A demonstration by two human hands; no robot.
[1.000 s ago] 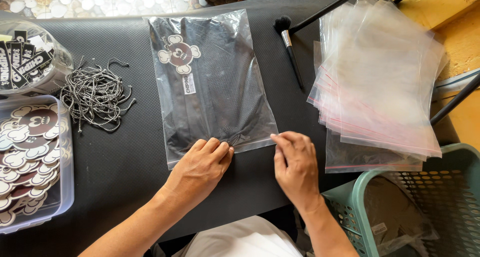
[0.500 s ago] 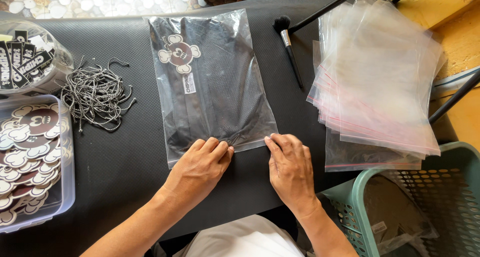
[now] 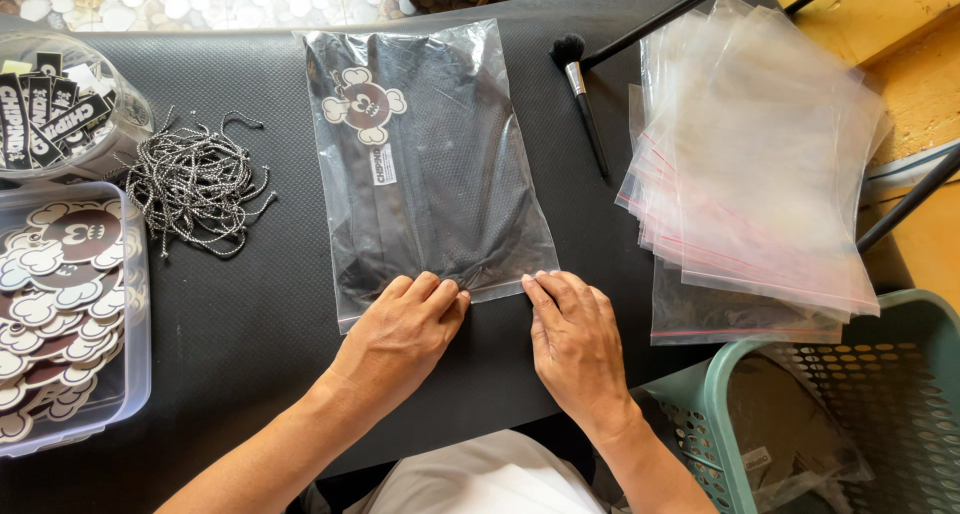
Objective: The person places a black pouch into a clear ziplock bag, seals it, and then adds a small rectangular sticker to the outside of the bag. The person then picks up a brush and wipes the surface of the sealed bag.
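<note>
Bag: the clear plastic bag with dark folded cloth inside (image 3: 430, 164) lies on the black worktop (image 3: 250, 324), long way pointing away from you | Hands: your left hand (image 3: 405, 329) and right hand (image 3: 575, 339) lie flat and open on its near edge, side by side, gripping nothing.

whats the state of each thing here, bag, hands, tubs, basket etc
clear bag: lying flat, dark garment inside
left hand: fingers pressing the bag's near edge
right hand: flat, fingertips at the bag's near corner
empty bags: loose fanned stack
tag tub: open, nearly full
cords: tangled heap
basket: holds bagged items
</note>
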